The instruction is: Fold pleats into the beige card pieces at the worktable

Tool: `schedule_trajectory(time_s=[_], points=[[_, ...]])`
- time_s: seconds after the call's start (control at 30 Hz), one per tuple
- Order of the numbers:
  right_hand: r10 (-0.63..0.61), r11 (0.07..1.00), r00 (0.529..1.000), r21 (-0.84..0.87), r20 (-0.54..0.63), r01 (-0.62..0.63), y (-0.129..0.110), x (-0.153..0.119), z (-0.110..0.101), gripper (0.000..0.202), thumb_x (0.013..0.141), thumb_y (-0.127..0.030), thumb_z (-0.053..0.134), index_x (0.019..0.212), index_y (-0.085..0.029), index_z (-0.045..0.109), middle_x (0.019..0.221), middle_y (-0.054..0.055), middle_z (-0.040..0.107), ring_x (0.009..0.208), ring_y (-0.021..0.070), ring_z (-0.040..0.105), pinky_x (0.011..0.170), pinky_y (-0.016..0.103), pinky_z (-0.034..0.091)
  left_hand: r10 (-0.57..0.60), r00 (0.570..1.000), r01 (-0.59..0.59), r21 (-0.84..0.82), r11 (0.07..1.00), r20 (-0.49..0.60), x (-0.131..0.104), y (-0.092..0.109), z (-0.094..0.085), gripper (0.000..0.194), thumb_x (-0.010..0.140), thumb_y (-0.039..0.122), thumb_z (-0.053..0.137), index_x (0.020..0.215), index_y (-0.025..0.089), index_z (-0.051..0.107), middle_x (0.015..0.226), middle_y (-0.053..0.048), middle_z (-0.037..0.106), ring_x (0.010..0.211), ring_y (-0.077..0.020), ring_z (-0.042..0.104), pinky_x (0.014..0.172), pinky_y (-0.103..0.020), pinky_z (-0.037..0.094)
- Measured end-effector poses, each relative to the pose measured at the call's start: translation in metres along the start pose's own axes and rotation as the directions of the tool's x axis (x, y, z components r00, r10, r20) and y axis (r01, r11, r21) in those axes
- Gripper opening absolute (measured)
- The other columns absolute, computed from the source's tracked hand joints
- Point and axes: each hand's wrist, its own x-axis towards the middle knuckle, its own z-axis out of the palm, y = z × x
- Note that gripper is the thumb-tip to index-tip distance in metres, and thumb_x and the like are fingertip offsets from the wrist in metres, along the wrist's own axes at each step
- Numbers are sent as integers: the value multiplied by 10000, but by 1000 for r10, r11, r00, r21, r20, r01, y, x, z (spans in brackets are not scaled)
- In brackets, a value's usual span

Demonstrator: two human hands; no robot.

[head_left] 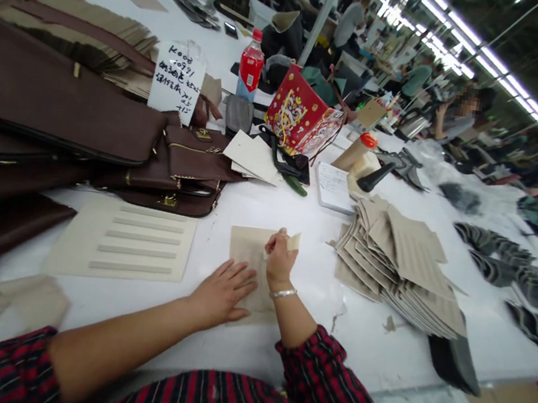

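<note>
A beige rectangular sheet [246,242] lies on the white table in front of me. My left hand [224,292] rests flat on its left part, fingers spread. At its upper right corner my right hand [280,260] is closed in a pinch on a thin pale paper piece [295,241], which lifts at the corner. Whether this piece is joined to the sheet I cannot tell. To the left lies a cream board [141,246] with several grey-beige strips across it. A fanned pile of beige pieces [392,254] sits to the right.
Brown leather bag parts [63,90] are heaped at the left, with a handwritten card [176,80] on them. Farther back stand a red-capped bottle [251,67] and a red patterned paper bag [302,112]. A notepad [334,188] lies near the pile. People work in the background.
</note>
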Motion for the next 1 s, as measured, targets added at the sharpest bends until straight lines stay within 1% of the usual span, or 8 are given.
schedule_trajectory(time_s=[0.13,0.3,0.4,0.47,0.63,0.73,0.93,1.0], points=[[-35,994,997,-96,69,42,8,0,3,422,853,-399,453,492,-186,408,472,-47,341,455,84,329,486,257,291,10,1000,-10,38,999,-2,-3,-4,7,574,806,596,477,1259,242,477,1374,-27,430,1295,-256,300,1079,-437,152],[7,988,998,-157,67,4,0,-78,-56,424,909,-406,356,547,-191,408,518,-30,360,503,103,359,512,271,304,19,1000,-19,39,999,-11,-2,-1,6,557,812,585,475,1246,235,491,1363,-40,441,1290,-259,309,1081,-442,152],[45,977,997,-211,57,-32,-4,-103,-71,429,920,-401,332,556,-190,420,535,-20,373,518,109,366,524,278,305,51,999,-50,29,998,-2,-2,-1,4,555,818,578,473,1248,228,487,1366,-49,437,1296,-268,299,1083,-454,150],[51,971,996,-235,66,-34,-4,-91,-61,434,910,-423,346,554,-188,430,525,-22,383,508,106,365,518,274,309,69,998,-69,25,997,7,-1,-2,4,558,820,580,468,1253,228,482,1366,-53,435,1298,-275,295,1083,-461,143],[24,986,1000,-163,13,-22,2,-11,-5,447,858,-485,406,522,-191,411,488,-36,379,464,88,361,478,254,307,64,997,-65,28,997,35,0,-1,3,563,826,583,451,1263,228,472,1374,-53,427,1295,-277,298,1081,-460,134],[54,980,998,-195,44,-45,1,2,5,456,843,-478,441,495,-184,423,455,-41,372,446,81,358,473,250,303,45,998,-47,30,998,53,0,0,3,570,820,582,464,1270,231,464,1380,-48,419,1294,-273,298,1077,-455,145],[275,954,961,-122,4,-273,-14,-69,-48,466,859,-486,424,508,-182,392,446,-50,338,398,74,312,409,251,236,41,998,-42,27,999,46,-1,1,3,557,812,563,494,1250,220,488,1363,-62,437,1286,-282,306,1074,-460,158],[230,967,973,-107,-34,-232,-16,-94,-60,459,877,-472,396,519,-184,382,470,-46,336,423,79,321,433,255,259,55,997,-56,24,998,49,-1,1,3,551,817,549,496,1252,211,485,1363,-69,437,1288,-286,302,1075,-468,155]])
